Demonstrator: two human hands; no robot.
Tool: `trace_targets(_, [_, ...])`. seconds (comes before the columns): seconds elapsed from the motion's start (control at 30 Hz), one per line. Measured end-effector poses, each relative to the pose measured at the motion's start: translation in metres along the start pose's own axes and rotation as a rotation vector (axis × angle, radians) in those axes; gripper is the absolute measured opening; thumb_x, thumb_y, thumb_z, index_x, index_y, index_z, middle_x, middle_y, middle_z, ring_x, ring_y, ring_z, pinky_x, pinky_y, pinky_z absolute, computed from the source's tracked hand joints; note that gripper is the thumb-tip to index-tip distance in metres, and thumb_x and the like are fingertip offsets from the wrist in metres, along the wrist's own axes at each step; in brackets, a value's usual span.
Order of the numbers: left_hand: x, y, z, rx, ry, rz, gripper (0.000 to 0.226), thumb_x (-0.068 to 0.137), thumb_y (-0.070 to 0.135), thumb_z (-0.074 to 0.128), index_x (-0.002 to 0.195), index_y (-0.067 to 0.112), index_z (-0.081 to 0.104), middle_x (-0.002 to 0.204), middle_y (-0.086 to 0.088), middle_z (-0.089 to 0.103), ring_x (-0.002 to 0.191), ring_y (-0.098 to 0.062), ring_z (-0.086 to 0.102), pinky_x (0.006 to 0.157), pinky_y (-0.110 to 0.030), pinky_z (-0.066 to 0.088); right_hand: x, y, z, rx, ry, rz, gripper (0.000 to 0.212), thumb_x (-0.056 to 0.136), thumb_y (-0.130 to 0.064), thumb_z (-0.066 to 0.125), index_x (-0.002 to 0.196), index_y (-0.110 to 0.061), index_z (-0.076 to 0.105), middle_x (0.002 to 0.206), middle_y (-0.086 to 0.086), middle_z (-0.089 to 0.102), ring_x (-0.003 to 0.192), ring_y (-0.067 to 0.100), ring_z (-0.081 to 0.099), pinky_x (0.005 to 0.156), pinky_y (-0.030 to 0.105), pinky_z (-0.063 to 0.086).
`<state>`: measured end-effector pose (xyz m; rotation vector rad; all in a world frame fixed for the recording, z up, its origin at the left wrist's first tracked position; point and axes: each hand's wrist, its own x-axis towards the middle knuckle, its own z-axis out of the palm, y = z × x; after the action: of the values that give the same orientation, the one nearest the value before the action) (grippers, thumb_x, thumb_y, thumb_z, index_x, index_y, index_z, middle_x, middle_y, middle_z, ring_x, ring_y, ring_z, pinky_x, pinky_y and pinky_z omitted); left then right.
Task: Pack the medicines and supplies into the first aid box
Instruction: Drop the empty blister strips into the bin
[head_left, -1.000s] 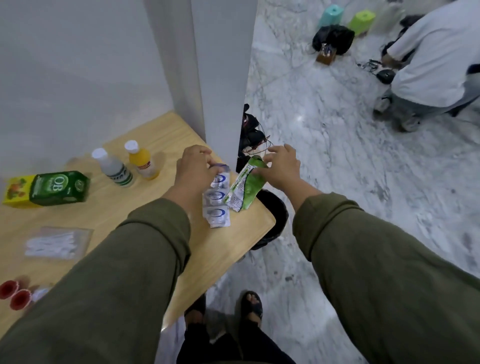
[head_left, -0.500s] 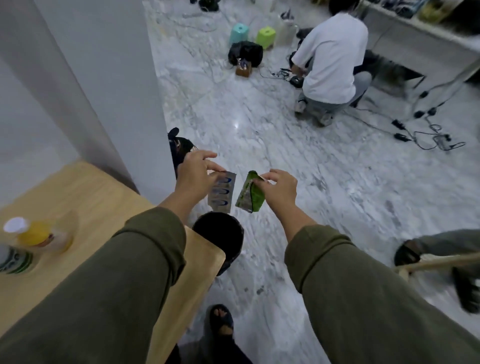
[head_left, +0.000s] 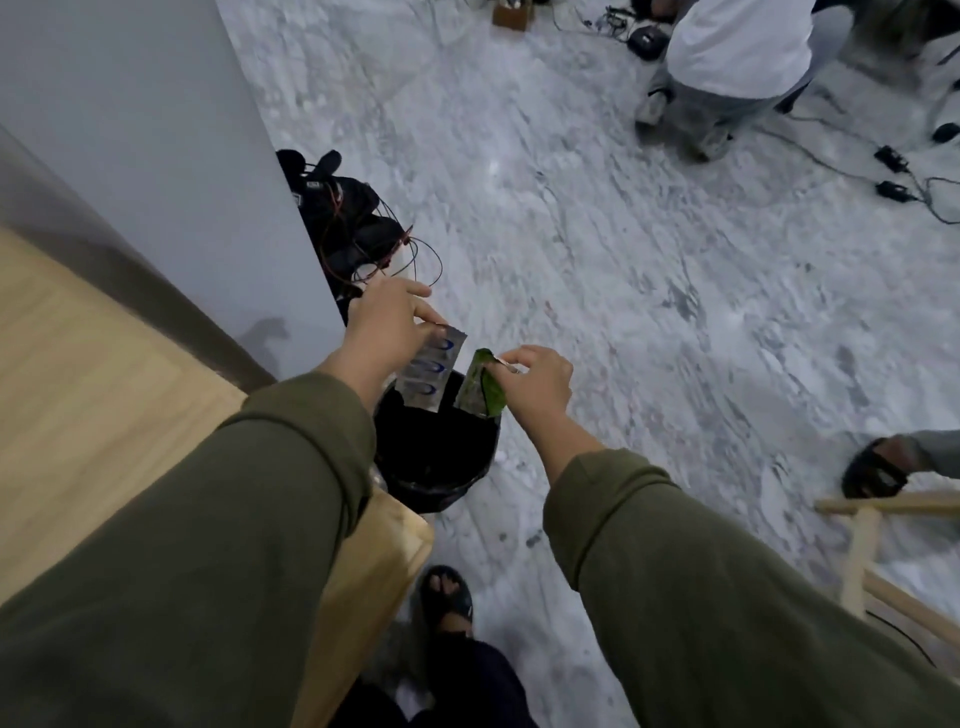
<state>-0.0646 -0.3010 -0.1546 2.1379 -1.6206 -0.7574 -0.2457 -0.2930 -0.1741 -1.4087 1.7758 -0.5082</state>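
My left hand (head_left: 387, 325) pinches the top of a silver strip of sachets with blue marks (head_left: 430, 371), which hangs down over a black bin (head_left: 434, 457) on the floor. My right hand (head_left: 535, 384) pinches a green sachet (head_left: 482, 387) by its top corner, also hanging above the bin's open mouth. Both items sit side by side, a small gap apart. The first aid box is not in view.
The wooden table (head_left: 104, 395) lies to my left, its corner beside the bin. A white pillar (head_left: 156, 145) stands behind it, with black gear and red wires (head_left: 353, 223) at its foot. A crouching person (head_left: 727, 57), cables and a wooden frame (head_left: 883, 551) occupy the marble floor.
Both hands carried the strip and the green sachet off the table edge and out over the black bin. The view swung away from the table's bottles and boxes.
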Motion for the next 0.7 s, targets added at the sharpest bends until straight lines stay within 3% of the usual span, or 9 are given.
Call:
trace_targets(0.07, [0.006, -0.007, 0.006, 0.036, -0.033, -0.042, 0.013, 0.079, 0.033, 0.073, 0.091, 0.028, 0.076, 0.132, 0.012, 0.055, 0.132, -0.016, 0.035, 0.101, -0.038, 0.033, 0.006, 0.008, 0.014, -0.004, -0.044, 0.03, 0.016, 0.077, -0.038, 0.072, 0.083, -0.023, 0.073, 0.126, 0.0, 0.058, 0.129, 0.021, 0.04, 0.101, 0.044, 0.038])
trace_targets(0.17, [0.01, -0.011, 0.011, 0.121, -0.163, -0.144, 0.023, 0.076, 0.039, 0.075, 0.098, 0.031, 0.074, 0.142, 0.013, 0.046, 0.135, -0.014, 0.032, 0.103, -0.036, 0.032, 0.011, 0.017, 0.029, -0.056, -0.15, 0.07, 0.032, 0.075, -0.044, 0.072, 0.103, -0.029, 0.07, 0.144, 0.001, 0.043, 0.139, 0.024, 0.024, 0.111, 0.047, 0.026])
trace_targets(0.33, [0.013, -0.008, 0.008, 0.203, -0.248, -0.133, 0.042, 0.077, 0.041, 0.073, 0.117, 0.031, 0.064, 0.151, 0.009, 0.036, 0.141, -0.018, 0.025, 0.109, -0.042, 0.029, 0.013, 0.011, 0.037, -0.065, -0.164, 0.066, 0.051, 0.078, -0.043, 0.07, 0.125, -0.032, 0.056, 0.15, 0.003, 0.032, 0.142, 0.023, 0.015, 0.114, 0.049, 0.021])
trace_targets(0.53, [0.001, -0.003, -0.011, 0.229, -0.275, -0.096, 0.103, 0.071, 0.037, 0.079, 0.149, 0.03, 0.012, 0.155, 0.001, 0.025, 0.144, -0.025, 0.017, 0.11, -0.049, 0.028, 0.015, -0.014, 0.021, -0.194, -0.217, -0.003, 0.079, 0.079, -0.047, 0.067, 0.144, -0.037, 0.025, 0.159, 0.003, 0.01, 0.146, 0.026, -0.002, 0.116, 0.054, 0.013])
trace_targets(0.7, [-0.019, 0.012, -0.059, 0.329, -0.252, -0.101, 0.115, 0.07, 0.037, 0.08, 0.15, 0.026, -0.003, 0.16, -0.003, 0.006, 0.147, -0.027, 0.0, 0.11, -0.052, 0.024, 0.001, -0.053, -0.007, -0.55, -0.281, -0.186, 0.082, 0.081, -0.042, 0.065, 0.146, -0.037, 0.015, 0.159, 0.003, -0.001, 0.146, 0.027, -0.011, 0.115, 0.056, 0.007])
